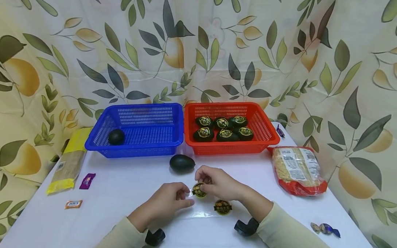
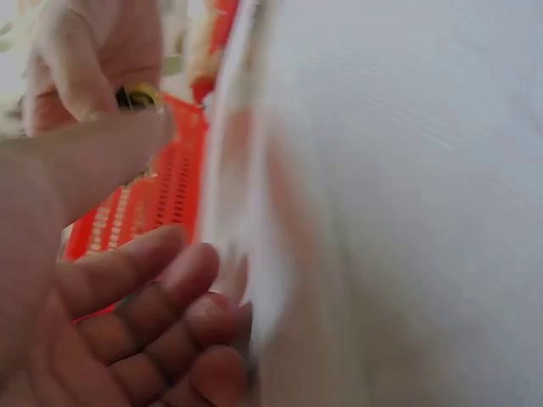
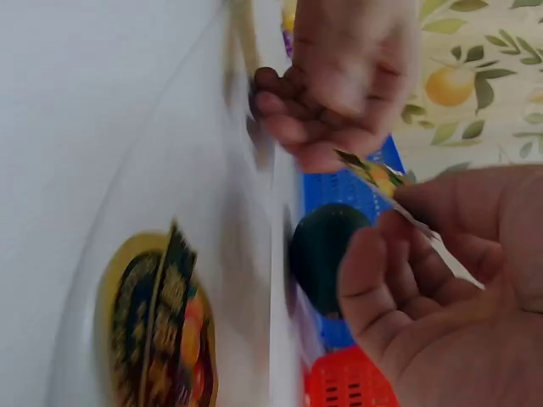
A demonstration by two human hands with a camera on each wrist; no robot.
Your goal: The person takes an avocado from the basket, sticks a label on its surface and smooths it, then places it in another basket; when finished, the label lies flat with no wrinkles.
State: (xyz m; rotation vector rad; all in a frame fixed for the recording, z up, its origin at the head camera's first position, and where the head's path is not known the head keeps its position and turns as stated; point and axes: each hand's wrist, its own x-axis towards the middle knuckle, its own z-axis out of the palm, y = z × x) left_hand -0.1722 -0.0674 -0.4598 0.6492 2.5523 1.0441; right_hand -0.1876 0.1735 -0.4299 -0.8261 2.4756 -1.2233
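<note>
My right hand (image 1: 221,184) pinches a round black-and-gold sticker (image 1: 199,190) between thumb and forefinger. In the right wrist view the pinched sticker (image 3: 373,176) is tilted edge-on, with a pale strip running back into the palm. My left hand (image 1: 169,200) is just left of it, fingers loosely bent and nothing in them. Under the hands a clear plastic sheet (image 1: 200,214) lies on the white table, bearing another such sticker (image 1: 223,207). Just beyond my hands rests a dark green avocado (image 1: 182,163), no sticker showing on it.
At the back, a blue basket (image 1: 135,152) holds one dark avocado (image 1: 116,137); a red basket (image 1: 228,150) beside it holds several stickered ones. A yellow packet (image 1: 69,161) and small candies flank the left. A red-and-clear noodle bag (image 1: 298,171) and a twisted-wrapper candy (image 1: 326,229) lie right.
</note>
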